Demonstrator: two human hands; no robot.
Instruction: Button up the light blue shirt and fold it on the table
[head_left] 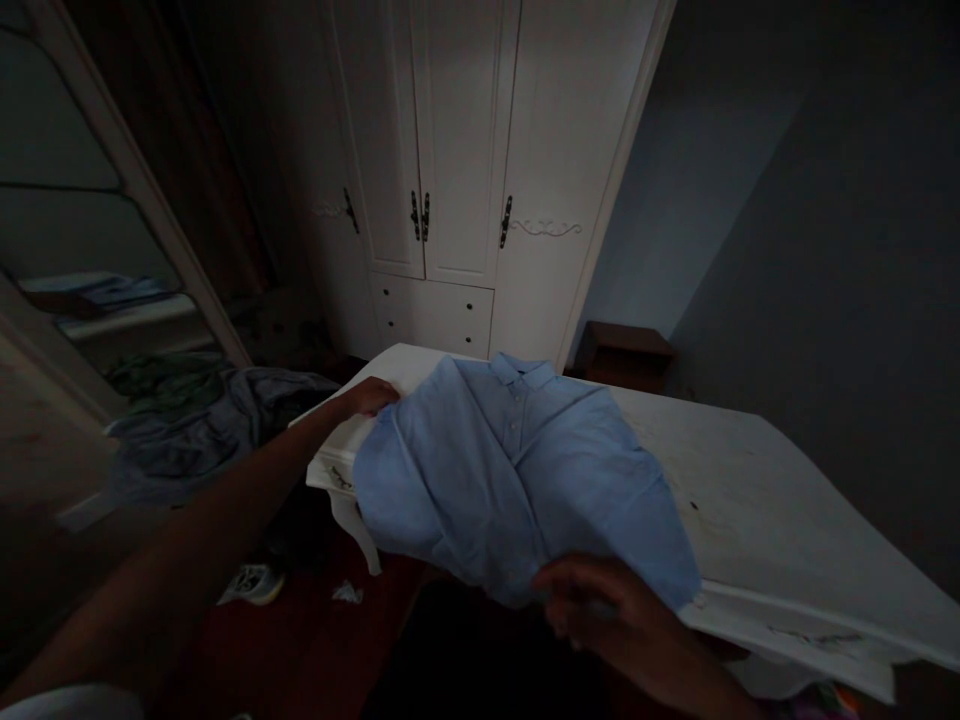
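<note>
Shirt: a light blue shirt (510, 470) lies spread in the middle of the frame, collar toward the top, buttons facing up, its lower part hanging over the near edge of the table.
Table: the white table (765, 490) runs from the centre to the lower right; the shirt covers its left end.
Left hand: the left hand (369, 397) reaches in from the lower left, fingers pressed together and closed on the shirt's left edge by the table corner.
Right hand: the right hand (600, 605), at the lower centre, is blurred; its fingers curl at the shirt's near hem, but grip cannot be told.
Behind: a white wardrobe (465, 150) fills the upper centre.
Left: a heap of dark clothes (217, 410) lies at the middle left.
Floor: a shoe (255, 583) sits below the table corner.
</note>
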